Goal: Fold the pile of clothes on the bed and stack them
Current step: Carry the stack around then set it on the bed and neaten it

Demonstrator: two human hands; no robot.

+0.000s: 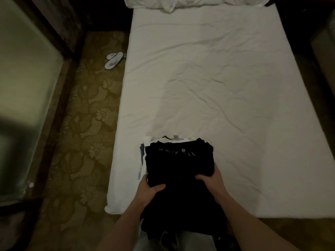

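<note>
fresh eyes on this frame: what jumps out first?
The black garment at the near edge of the white bed, gripped by the left hand and right hand atop lighter clothes. Then the white slippers on the patterned carpet, left of the bed.

Single head-worn view, forward and down from the foot of the bed [217, 78], close above both hands.

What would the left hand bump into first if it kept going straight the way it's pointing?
The left hand already grips the black garment on the stack, pointing up the bed. Past the stack only bare white sheet shows, up to the pillows, though depth is hard to judge.
</note>
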